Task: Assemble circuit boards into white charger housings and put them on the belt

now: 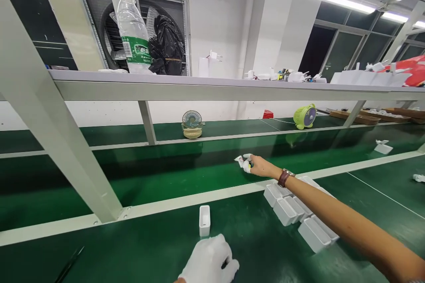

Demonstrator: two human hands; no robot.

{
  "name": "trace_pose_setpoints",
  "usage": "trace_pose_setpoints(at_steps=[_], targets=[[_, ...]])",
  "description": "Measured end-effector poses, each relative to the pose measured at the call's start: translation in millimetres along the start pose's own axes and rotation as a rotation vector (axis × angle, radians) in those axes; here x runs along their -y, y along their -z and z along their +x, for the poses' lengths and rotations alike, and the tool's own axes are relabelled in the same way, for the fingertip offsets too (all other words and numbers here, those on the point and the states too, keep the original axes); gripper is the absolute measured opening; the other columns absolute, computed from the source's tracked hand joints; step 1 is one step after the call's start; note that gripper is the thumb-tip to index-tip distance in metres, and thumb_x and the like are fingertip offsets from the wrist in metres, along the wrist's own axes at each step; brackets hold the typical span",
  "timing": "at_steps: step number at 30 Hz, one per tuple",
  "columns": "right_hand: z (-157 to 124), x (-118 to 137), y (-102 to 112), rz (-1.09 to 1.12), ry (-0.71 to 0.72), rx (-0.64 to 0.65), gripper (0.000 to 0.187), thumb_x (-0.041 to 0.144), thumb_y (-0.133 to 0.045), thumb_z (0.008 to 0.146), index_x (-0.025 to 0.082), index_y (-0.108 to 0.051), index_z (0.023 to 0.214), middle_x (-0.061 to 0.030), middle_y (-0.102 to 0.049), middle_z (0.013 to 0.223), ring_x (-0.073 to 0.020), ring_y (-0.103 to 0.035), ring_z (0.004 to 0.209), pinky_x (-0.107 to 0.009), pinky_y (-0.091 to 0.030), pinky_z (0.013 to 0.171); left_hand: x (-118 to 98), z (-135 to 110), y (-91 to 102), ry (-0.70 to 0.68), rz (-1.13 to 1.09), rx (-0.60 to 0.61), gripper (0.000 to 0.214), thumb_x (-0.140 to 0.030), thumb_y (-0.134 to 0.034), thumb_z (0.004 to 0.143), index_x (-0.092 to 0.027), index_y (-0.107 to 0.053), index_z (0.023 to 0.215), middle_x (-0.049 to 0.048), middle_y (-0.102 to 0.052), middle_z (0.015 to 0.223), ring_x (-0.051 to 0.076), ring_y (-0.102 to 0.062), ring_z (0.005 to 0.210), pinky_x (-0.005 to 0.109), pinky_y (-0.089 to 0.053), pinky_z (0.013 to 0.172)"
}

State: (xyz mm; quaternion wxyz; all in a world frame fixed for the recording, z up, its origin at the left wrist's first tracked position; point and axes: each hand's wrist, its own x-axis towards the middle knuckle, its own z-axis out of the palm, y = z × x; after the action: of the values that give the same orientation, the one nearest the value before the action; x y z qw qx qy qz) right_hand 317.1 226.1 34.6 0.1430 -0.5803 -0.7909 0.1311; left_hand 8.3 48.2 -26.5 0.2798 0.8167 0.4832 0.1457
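My right hand [257, 166], with white coverings on the fingertips and a watch at the wrist, reaches over the green belt. Its fingers pinch a small white piece [239, 160] whose kind is too small to make out. In a white glove, my left hand [210, 260] is curled low over the near green surface, and what its fingers may hold is hidden. Just beyond these knuckles stands a white open-topped plastic case [205, 220]. Several similar white cases [292, 208] are grouped below my right forearm.
A pale metal post [63, 110] slants up at left to a shelf [206, 90] carrying a plastic bottle [134, 37]. Behind the belt are a small fan [191, 123] and a green fan [304, 116]. A white part [383, 147] lies on the belt; a black pen-like tool [69, 265] lies front left.
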Motion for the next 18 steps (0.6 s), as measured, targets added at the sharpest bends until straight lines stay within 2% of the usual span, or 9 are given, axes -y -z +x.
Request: trace_pose_setpoints(at_steps=[2,4,6,8,10,13,15,18], targets=[[-20.8,31.0,-2.9,0.042,0.126,0.061,0.038,0.03,-0.062,0.094,0.016,-0.059,0.129,-0.0102,-0.068,0.12,-0.0221,-0.067,0.101,-0.035,-0.054,0.089,-1.2,-4.6,2.9,-0.114,0.091,-0.019,0.026,-0.037,-0.057,0.091,-0.023,-0.068,0.073,0.0033,-0.069,0.074,0.02,-0.067,0.067,0.029,-0.05,0.062],[-47.1,58.2,-8.9,0.082,0.256,0.15,0.035,0.024,-0.063,0.089,0.02,-0.065,0.124,-0.0059,-0.072,0.113,-0.0199,-0.068,0.094,-0.028,-0.053,0.084,-1.1,-10.6,5.6,-0.284,0.211,-0.097,0.033,-0.036,-0.051,0.095,-0.021,-0.066,0.069,0.005,-0.068,0.073,0.019,-0.064,0.067,0.032,-0.048,0.063],[-75.1,79.3,-15.9,0.108,0.359,0.231,0.034,0.021,-0.064,0.083,0.022,-0.07,0.117,-0.0037,-0.075,0.105,-0.0195,-0.069,0.088,-0.026,-0.053,0.08,-0.8,-17.4,7.6,-0.442,0.295,-0.233,0.033,-0.031,-0.048,0.096,-0.021,-0.066,0.07,0.0059,-0.065,0.071,0.02,-0.06,0.066,0.034,-0.045,0.064],[-100.4,93.0,-21.0,0.123,0.422,0.267,0.036,0.019,-0.065,0.08,0.023,-0.072,0.115,-0.0043,-0.074,0.107,-0.0217,-0.068,0.095,-0.03,-0.053,0.085,-1.7,-23.1,8.5,-0.522,0.317,-0.385,0.023,-0.028,-0.051,0.094,-0.022,-0.068,0.082,0.0064,-0.065,0.074,0.021,-0.06,0.071,0.037,-0.045,0.069],[-120.7,99.4,-22.6,0.116,0.427,0.251,0.041,0.018,-0.065,0.079,0.025,-0.071,0.119,-0.0055,-0.072,0.114,-0.0238,-0.066,0.105,-0.034,-0.05,0.094,-3.4,-24.6,7.8,-0.497,0.303,-0.563,0.014,-0.027,-0.058,0.091,-0.023,-0.068,0.1,0.0088,-0.068,0.09,0.025,-0.063,0.086,0.041,-0.047,0.082],[-141.8,99.5,-20.2,0.068,0.332,0.172,0.045,0.019,-0.062,0.082,0.023,-0.065,0.127,-0.0102,-0.069,0.12,-0.027,-0.063,0.113,-0.04,-0.047,0.1,-3.5,-16.4,5.1,-0.318,0.252,-0.808,0.042,-0.031,-0.066,0.086,-0.02,-0.058,0.125,0.0154,-0.063,0.12,0.032,-0.057,0.117,0.048,-0.043,0.101],[-152.7,98.3,-19.6,0.034,0.241,0.123,0.04,0.025,-0.059,0.088,0.019,-0.064,0.127,-0.0142,-0.069,0.117,-0.0302,-0.064,0.109,-0.042,-0.048,0.095,0.0,-6.8,4.4,-0.175,0.199,-0.852,0.057,-0.035,-0.069,0.084,-0.017,-0.051,0.135,0.0177,-0.056,0.132,0.034,-0.05,0.128,0.049,-0.04,0.108],[-167.2,102.0,-25.7,0.007,0.104,0.088,0.034,0.041,-0.054,0.095,0.016,-0.068,0.113,-0.0148,-0.072,0.098,-0.0309,-0.07,0.089,-0.039,-0.051,0.079,7.4,4.6,6.9,0.007,0.073,-0.75,0.079,-0.042,-0.072,0.079,-0.018,-0.04,0.146,0.0181,-0.048,0.145,0.038,-0.043,0.137,0.053,-0.036,0.112]])
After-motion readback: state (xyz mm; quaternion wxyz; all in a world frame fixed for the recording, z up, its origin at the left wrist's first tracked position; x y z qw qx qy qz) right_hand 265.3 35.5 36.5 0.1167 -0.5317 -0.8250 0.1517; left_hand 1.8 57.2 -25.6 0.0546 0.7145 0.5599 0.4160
